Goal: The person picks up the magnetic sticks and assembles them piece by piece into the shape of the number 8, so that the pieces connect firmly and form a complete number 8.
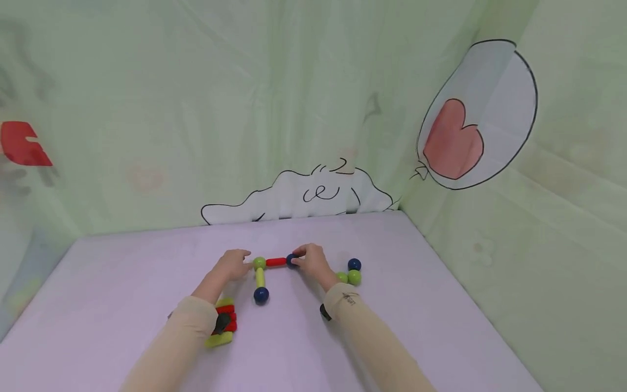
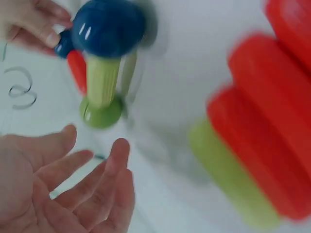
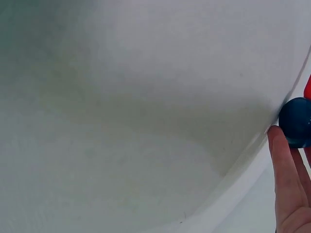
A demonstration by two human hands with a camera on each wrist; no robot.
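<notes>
An L-shaped piece of balls and rods lies on the table. Its corner is a green ball [image 1: 259,263], from which a red rod [image 1: 276,262] runs right to a blue ball [image 1: 292,261]. A yellow-green rod [image 1: 260,278] runs from the corner toward the near side, ending in another blue ball [image 1: 262,295]. My right hand [image 1: 313,262] pinches the blue ball at the red rod's end between thumb and fingers. Just left of the green ball is my left hand [image 1: 234,264], its fingers spread and loosely bent; the left wrist view shows nothing in its palm.
Below my left forearm, red rods [image 2: 262,121] and yellow-green rods [image 1: 219,340] lie side by side. Right of my right hand sit a loose blue ball [image 1: 355,264] and two green balls [image 1: 354,277], one partly behind the wrist. A fabric wall [image 1: 147,179] rises behind the table.
</notes>
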